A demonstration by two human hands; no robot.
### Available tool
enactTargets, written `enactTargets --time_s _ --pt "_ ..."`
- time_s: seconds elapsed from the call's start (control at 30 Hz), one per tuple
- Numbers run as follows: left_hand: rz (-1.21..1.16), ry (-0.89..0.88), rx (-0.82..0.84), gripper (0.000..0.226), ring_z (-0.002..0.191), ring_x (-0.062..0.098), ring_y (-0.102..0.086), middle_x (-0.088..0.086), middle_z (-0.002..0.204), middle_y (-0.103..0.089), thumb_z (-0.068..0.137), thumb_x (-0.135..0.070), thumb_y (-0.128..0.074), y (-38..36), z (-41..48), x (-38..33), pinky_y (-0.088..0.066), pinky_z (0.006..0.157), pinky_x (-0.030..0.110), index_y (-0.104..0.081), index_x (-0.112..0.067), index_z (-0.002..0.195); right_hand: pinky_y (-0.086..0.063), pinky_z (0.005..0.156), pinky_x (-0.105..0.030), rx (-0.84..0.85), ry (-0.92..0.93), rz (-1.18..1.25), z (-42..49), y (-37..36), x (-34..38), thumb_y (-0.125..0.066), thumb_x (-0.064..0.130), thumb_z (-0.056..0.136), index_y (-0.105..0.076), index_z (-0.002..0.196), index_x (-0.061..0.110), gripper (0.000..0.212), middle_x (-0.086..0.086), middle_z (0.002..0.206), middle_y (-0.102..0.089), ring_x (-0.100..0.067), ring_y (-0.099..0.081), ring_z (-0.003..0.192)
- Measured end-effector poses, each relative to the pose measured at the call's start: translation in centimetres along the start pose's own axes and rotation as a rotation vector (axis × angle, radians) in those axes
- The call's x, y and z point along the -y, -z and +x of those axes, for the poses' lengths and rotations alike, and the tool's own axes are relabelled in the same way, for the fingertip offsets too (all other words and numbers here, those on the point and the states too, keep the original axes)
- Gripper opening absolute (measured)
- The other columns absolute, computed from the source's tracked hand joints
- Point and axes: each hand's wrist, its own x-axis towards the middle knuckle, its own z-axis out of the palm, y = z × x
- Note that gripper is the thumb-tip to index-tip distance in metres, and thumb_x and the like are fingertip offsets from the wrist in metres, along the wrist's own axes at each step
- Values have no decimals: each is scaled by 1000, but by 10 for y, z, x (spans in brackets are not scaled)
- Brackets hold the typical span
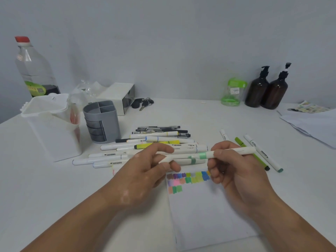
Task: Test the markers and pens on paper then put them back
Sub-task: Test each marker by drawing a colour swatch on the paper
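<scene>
Above the top edge of the paper (205,211), holding a white marker (203,155) roughly level, clear of the surface (54,188). Gripping its right part with the right hand (234,171), fingers curled round the barrel, with a mint-green band just left of that grip. Pinching a white piece (193,160) with a darker green band between thumb and fingers of the left hand (145,171). Too blurred to tell whether cap or second marker, or whether joined to the first.

Directly below, across the upper part of the paper, rows of small colour swatches (187,179): purples, blues, greens, pink, orange.

Behind the hands, on the surface, a loose pile of markers and pens (158,142): mostly white barrels lying side by side, with black pens along the far edge. To the right of the pile and apart from it, three more markers (251,140), one green between two white.

Left of the pile, standing upright, a grey pen holder (101,122) with divided compartments, and beside it a tall white container (52,128).

Further back along the wall: a clear bottle (34,70) with a red cap, a white box (118,97), keys (143,102), a green-lidded jar (233,93) and two brown pump bottles (267,90) side by side. At far right, a stack of loose sheets (312,124).
</scene>
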Motion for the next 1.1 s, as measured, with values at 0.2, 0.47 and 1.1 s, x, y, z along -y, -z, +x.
enactTargets --time_s 0.2,0.47,1.1 --pt "-29 -18 -54 2 60 21 -36 8 94 -78 90 -28 -63 -2 2 -4 -35 52 24 -64 -30 90 -43 42 -24 20 42 -52 0 -2 1 -69 13 74 -75 72 18 8 -11 62 -64 -17 -55 49" --pt "9 18 -89 9 53 11 -44 4 81 -78 91 -14 -70 -6 0 -7 -36 52 22 -71 -18 99 -45 46 -25 101 44 -156 -4 -5 -2 -71 14 76 -76 79 14 5 -14 67 -67 -20 -57 54" --pt "-151 -9 -127 18 59 18 -53 10 75 -73 79 -24 -73 -8 0 -8 -47 60 23 -79 -19 94 -50 54 -26 136 16 -257 -2 -1 2 -82 30 70 -82 89 15 25 -14 71 -69 -20 -62 60"
